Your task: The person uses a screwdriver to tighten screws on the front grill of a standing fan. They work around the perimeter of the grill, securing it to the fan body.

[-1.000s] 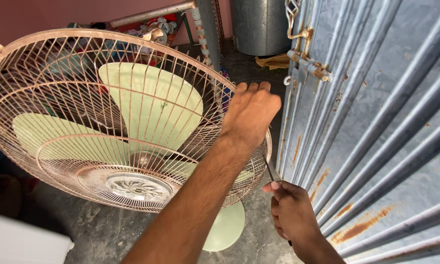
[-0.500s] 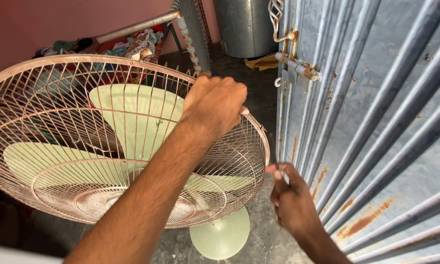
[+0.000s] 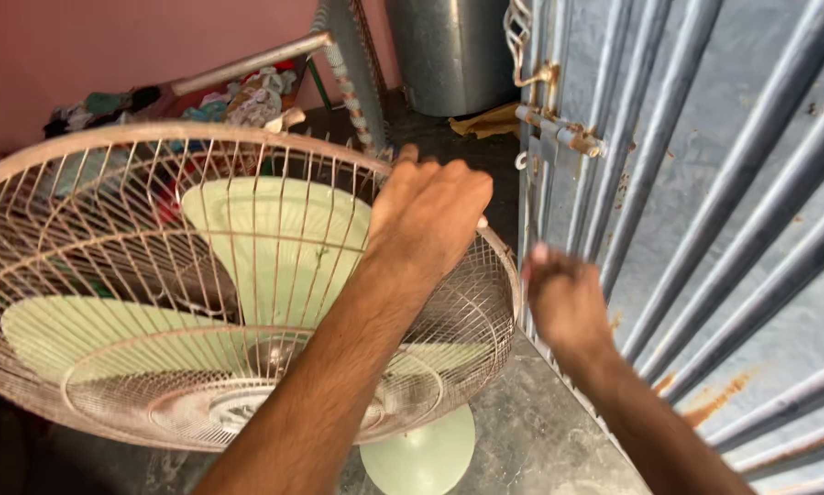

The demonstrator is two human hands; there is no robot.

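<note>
A pedestal fan lies tilted before me, with a pinkish wire guard (image 3: 109, 275) over pale green blades (image 3: 274, 247). My left hand (image 3: 430, 215) reaches across the guard and curls its fingers over the far right part of the rim. My right hand (image 3: 563, 298) hovers just right of the rim, close to it. It is blurred with the fingers curled, and I cannot make out anything in it. The fan's round green base (image 3: 421, 458) shows below the guard.
A grey metal gate with rusty bars (image 3: 705, 229) and a sliding bolt (image 3: 559, 133) stands close on the right. A metal drum (image 3: 449, 50) stands at the back. A frame with piled cloths (image 3: 238, 96) leans against the pink wall.
My left hand has stayed on the guard's rim while the view shifted. My right hand has risen toward the rim's right edge, and the thin tool seen in it earlier no longer shows.
</note>
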